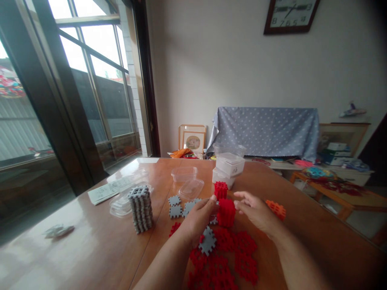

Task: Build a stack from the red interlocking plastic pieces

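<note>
My left hand point(198, 217) and my right hand point(255, 209) both close on a red cube of interlocking toothed tiles point(226, 212) from either side, above the wooden table point(90, 249). A second red cube point(221, 189) stands just behind it. Loose red tiles point(229, 257) lie spread under my forearms, with one grey tile point(207, 241) on top of them. A tall grey stack of tiles point(140, 208) stands to the left. Several flat grey tiles point(178, 206) lie between the stack and my left hand. An orange tile piece point(276, 208) lies right of my right hand.
Clear plastic containers and lids point(184, 174) sit at the table's far side, with stacked white tubs point(229, 167) beside them. A paper leaflet point(104, 191) and a clear lid point(121, 203) lie at left. A large window is on the left; cluttered furniture stands behind.
</note>
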`<state>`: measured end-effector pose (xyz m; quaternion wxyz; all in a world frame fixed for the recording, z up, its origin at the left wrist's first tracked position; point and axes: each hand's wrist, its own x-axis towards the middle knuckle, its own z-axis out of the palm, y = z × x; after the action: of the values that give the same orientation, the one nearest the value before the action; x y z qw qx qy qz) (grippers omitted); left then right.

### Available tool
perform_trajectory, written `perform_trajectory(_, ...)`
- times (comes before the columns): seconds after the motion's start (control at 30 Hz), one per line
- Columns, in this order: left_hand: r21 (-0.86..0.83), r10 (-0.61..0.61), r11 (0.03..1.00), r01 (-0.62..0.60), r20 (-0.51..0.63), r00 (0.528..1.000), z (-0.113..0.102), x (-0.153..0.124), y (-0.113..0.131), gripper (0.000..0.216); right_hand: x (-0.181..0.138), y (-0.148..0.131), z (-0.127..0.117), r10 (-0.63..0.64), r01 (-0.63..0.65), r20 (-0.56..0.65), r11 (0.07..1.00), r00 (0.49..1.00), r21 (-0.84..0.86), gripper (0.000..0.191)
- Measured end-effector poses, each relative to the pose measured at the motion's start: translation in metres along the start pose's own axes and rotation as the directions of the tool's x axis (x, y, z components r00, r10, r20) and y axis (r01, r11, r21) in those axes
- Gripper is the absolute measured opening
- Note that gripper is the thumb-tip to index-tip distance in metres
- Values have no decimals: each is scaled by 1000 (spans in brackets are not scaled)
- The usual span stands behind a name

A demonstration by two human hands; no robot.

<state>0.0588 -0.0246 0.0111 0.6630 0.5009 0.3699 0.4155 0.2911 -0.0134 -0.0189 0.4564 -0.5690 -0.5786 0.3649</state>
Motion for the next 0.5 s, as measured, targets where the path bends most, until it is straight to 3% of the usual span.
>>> perform_trajectory(0.13, 8, 15, 1000, -15, 3, 1000, -2, 2, -2, 58, -2, -3, 1, 2, -2, -10, 1000, 1000, -15, 48)
perform_trajectory(0.3, 22, 39, 999, -41, 92, 995, -2, 4, -6, 43, -1, -1, 2, -36, 28, -99, 997, 994, -74, 46)
perform_trajectory(0.5, 30, 39, 999, -40, 56, 998, -1, 5, -7, 31, -8, -8, 7, -99, 105, 73, 991, 992, -81, 62)
